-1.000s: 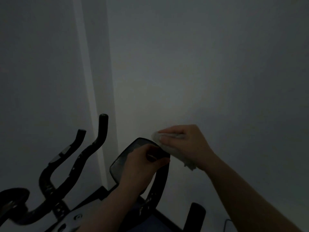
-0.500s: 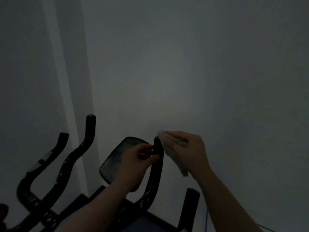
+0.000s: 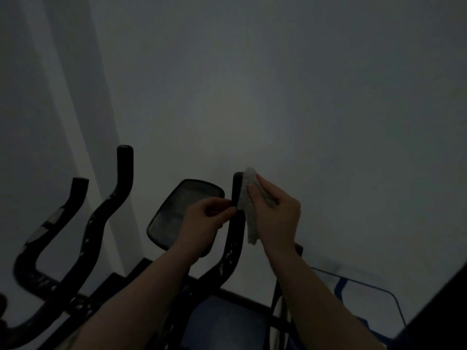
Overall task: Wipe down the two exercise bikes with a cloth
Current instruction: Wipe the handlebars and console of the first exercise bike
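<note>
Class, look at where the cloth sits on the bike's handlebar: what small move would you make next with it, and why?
Probably slide the cloth down the handlebar. The right hand presses it against the bar's top end, while the left hand steadies the bar just below. The curved part lower down shows pale flecks, so it likely needs wiping.

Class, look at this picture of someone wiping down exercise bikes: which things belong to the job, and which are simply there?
Part of the job:
cloth in the right hand
handlebar held by the left hand
screen
second bike's handlebars

Simply there:
wall
blue-edged thing, lower right, too dim to identify
</note>
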A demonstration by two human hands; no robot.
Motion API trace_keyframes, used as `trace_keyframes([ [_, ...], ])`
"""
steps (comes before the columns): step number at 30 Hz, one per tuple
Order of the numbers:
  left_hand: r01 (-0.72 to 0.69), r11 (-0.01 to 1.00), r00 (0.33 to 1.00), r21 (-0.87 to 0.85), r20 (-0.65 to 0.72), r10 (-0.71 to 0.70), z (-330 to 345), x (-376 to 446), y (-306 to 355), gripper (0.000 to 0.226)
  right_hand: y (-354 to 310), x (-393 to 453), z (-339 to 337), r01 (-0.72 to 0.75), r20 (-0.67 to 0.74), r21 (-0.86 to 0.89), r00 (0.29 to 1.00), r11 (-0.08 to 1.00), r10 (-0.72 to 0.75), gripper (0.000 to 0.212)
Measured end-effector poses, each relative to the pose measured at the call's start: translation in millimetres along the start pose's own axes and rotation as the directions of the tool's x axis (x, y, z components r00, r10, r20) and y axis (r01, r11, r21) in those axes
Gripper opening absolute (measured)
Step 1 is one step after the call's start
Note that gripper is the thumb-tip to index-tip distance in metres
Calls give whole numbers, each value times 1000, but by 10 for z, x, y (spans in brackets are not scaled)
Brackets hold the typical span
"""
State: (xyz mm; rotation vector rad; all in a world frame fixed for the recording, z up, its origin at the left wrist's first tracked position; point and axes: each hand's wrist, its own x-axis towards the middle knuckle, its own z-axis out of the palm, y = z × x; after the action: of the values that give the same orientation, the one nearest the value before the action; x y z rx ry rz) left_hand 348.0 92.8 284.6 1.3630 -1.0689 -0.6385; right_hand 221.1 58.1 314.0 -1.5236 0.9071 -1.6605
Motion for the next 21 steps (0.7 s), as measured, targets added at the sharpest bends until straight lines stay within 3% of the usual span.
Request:
trace_keyframes([
  [3,-4,1000,1000,1,15,4,-4,-26,-3,17,19,-13,-57,76,41,-168,997,983,-71,30],
  [6,4,1000,1000,24,15,-5,-3,-34,-10,18,79,-89,-174,90,131,-335,990,938,-48,26],
  [8,0,999,1000,37,9,-1,0,-34,-25,22,116,-200,-216,161,216,-438,974,884,-70,17],
  [10,2,1000,1000,31,2,-2,9,-58,-29,24,135,-301,-215,267,338,-494,936,827,-100,22],
  [15,60,994,998,93,-33,-57,-132,-186,-3,17,-62,-78,-353,386,558,-690,822,612,111,26],
  [17,23,963,999,268,-44,-11,-320,-324,3,10,-204,50,-421,382,598,-627,794,679,105,21],
  [19,9,920,998,392,57,-34,-455,-567,37,17,-253,75,-371,494,645,-485,759,722,-85,18],
  [21,31,886,988,463,119,-97,-489,-817,65,27,-165,15,-247,661,737,-440,653,608,-176,18],
])
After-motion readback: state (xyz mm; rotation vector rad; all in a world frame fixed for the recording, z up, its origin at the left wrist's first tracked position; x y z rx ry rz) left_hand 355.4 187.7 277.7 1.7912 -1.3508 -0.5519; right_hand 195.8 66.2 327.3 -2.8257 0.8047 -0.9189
